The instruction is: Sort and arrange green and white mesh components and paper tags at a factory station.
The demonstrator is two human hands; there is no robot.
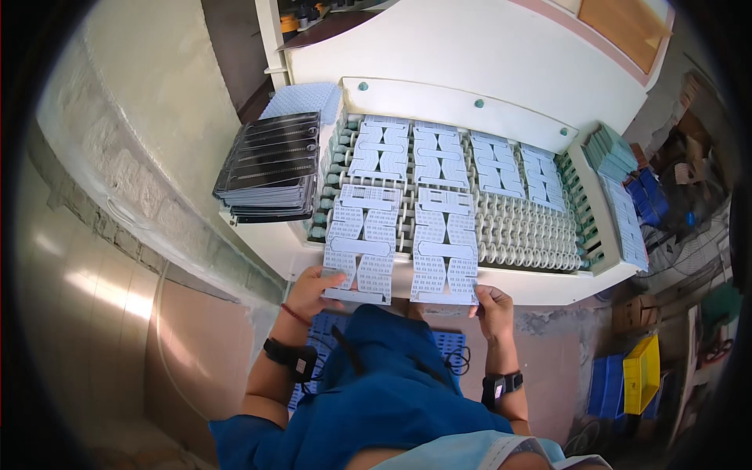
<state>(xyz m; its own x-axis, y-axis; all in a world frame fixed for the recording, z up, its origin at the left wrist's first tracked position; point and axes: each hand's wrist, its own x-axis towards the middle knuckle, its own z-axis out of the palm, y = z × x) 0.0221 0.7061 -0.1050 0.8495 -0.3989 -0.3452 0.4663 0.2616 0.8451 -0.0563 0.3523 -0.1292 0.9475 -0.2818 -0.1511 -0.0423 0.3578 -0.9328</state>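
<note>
My left hand grips the near left corner of a white printed board panel with narrow cut-outs, thumb on top. At the near right corner of a matching board panel, my right hand pinches the edge between thumb and fingers. Both panels lie side by side, their far parts on the roller conveyor and their near ends jutting over its front edge. Farther in, a row of similar board panels rests on the rollers.
Left of the rollers stands a stack of dark panels, with a pale blue bumpy sheet behind it. More boards lie on the machine's right end. A white machine cover rises behind. Yellow and blue crates stand at lower right.
</note>
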